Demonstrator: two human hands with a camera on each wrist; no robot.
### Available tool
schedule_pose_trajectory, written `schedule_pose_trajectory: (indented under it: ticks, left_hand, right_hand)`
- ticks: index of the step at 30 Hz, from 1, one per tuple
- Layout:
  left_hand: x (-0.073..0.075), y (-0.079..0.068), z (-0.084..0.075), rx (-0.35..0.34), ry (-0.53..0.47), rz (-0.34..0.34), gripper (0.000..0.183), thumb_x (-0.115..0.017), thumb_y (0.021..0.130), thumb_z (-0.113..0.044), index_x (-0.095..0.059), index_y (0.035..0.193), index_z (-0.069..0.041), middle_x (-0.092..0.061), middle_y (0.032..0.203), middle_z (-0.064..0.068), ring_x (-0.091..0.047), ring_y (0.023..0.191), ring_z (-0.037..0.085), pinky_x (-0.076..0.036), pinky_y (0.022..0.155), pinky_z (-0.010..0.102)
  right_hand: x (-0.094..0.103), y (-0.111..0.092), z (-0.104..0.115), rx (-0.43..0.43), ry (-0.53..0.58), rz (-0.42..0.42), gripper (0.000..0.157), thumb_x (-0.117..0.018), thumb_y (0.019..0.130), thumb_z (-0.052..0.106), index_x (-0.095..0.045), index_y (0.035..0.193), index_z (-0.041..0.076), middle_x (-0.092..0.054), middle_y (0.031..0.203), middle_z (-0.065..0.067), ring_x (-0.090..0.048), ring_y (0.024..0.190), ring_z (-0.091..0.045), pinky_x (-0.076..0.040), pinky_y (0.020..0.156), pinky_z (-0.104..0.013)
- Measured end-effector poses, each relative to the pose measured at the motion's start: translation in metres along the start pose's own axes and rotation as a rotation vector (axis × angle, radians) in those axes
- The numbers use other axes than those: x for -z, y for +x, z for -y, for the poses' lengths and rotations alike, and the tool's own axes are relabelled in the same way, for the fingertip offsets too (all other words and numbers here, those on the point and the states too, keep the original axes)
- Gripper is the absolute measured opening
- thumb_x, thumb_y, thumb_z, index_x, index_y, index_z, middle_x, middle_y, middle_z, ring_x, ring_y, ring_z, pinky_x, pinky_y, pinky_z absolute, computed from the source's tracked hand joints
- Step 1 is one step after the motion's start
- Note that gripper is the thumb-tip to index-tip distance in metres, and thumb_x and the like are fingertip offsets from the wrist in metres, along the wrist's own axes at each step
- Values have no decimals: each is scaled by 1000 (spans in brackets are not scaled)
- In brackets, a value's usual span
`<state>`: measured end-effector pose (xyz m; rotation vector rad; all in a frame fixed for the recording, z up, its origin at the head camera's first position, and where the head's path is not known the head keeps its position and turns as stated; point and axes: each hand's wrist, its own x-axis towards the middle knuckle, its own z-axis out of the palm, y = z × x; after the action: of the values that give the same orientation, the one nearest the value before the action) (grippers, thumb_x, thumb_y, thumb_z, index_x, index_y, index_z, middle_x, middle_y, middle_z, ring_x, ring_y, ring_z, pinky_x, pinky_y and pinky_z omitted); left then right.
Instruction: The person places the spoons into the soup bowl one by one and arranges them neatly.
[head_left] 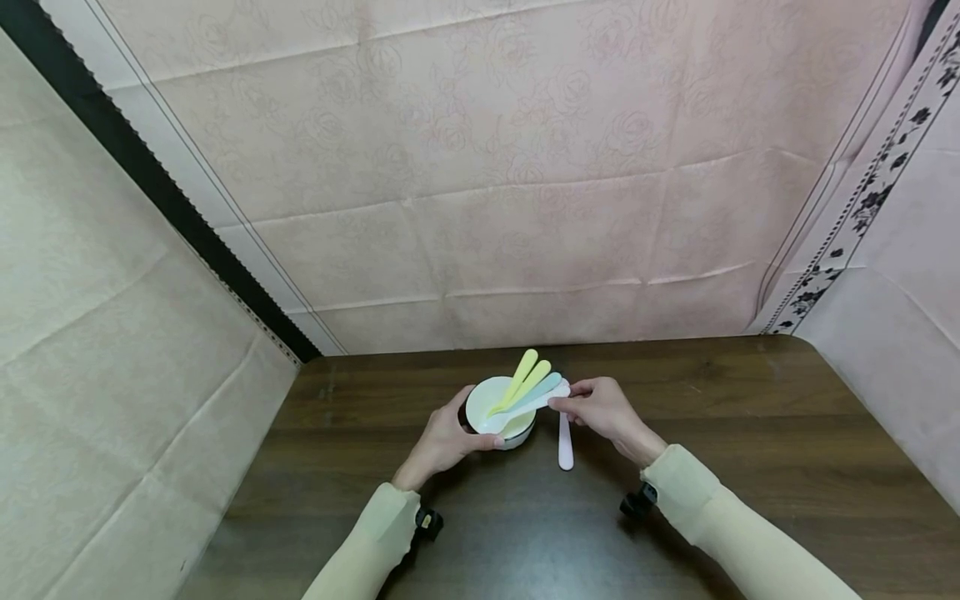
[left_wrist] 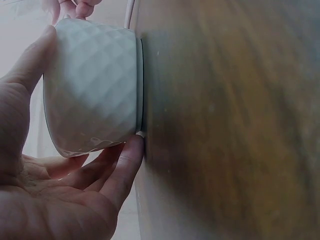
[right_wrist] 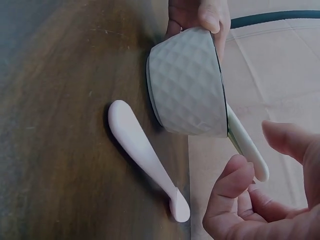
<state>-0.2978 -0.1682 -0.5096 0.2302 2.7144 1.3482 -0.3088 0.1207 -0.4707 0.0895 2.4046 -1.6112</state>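
A white bowl (head_left: 517, 441) with a dimpled diamond pattern (left_wrist: 95, 85) and a dark rim line stands on the table. My left hand (head_left: 444, 437) grips its side, thumb near and fingers round the far side. Two yellow-green spoons (head_left: 524, 367), a light blue spoon (head_left: 550, 382) and a pale spoon (head_left: 534, 403) lean in the bowl, handles out to the upper right. My right hand (head_left: 603, 408) is at the pale handle's end (right_wrist: 257, 165); in the right wrist view the thumb stands apart from it, fingers loosely bent. Below that hand a pale pink spoon (right_wrist: 140, 150) lies on the table.
The dark brown wooden table (head_left: 750, 467) ends just behind the bowl. Beyond it hangs a pale patterned cloth (head_left: 525, 208), with more cloth at the left (head_left: 112, 375) and right (head_left: 900, 333). Each wrist carries a small black camera.
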Motion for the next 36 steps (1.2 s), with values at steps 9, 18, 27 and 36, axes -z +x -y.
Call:
schedule_pose_trajectory:
  ticks: [9, 18, 27, 36]
  left_hand:
    - [1, 0, 0, -4, 7, 2, 101, -101, 77, -40, -50, 162, -22, -65, 152, 9, -60, 139, 30, -48, 116, 58]
    - [1, -1, -1, 17, -11, 5, 103, -101, 77, -41, -49, 163, -21, -64, 155, 10, -59, 140, 31, -47, 119, 58]
    - [1, -2, -3, 21, -13, 6, 103, -101, 77, -41, -48, 163, -21, -64, 155, 10, -59, 140, 30, -47, 118, 57]
    - [1, -2, -4, 33, -2, 9, 104, -100, 77, -41, -47, 164, -20, -63, 156, 11, -59, 140, 31, -47, 118, 58]
  right_hand:
    - [2, -10, -7, 16, 3, -13, 33, -87, 95, 25, -78, 113, -2, -73, 86, -8, -65, 77, -19, -56, 74, -33]
    - [2, -21, -16, 13, -50, -34, 32, -88, 93, 26, -79, 110, 1, -77, 85, -9, -66, 78, -20, -52, 67, -29]
    - [-5, -29, -24, 30, -222, -45, 24, -90, 90, 27, -81, 94, 6, -78, 86, -5, -64, 75, -16, -49, 64, -30]
    - [-14, -34, -27, 26, -338, -71, 23, -91, 88, 27, -79, 75, 12, -68, 67, 1, -54, 64, -14, -41, 58, -28]
